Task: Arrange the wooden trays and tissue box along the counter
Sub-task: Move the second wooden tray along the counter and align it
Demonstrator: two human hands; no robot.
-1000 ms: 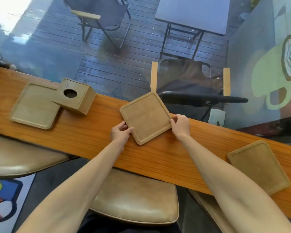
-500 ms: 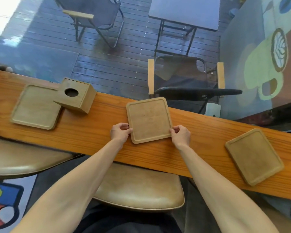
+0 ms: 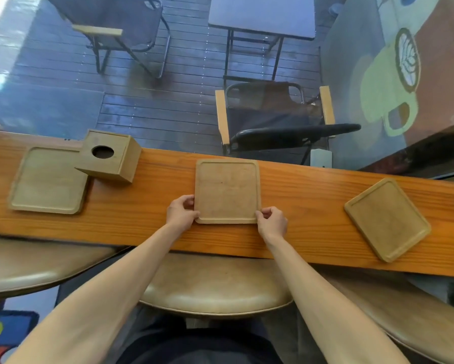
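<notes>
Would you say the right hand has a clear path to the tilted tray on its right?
Probably yes: bare counter lies between the right hand and the tilted tray, though it is gripping the middle tray.

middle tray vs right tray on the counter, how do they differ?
The middle tray sits square to the counter edge; the right tray lies turned at an angle. The left hand and right hand pinch the middle tray's near corners; the right tray is untouched. Both are rimmed, rounded-corner wooden squares of like size.
</notes>
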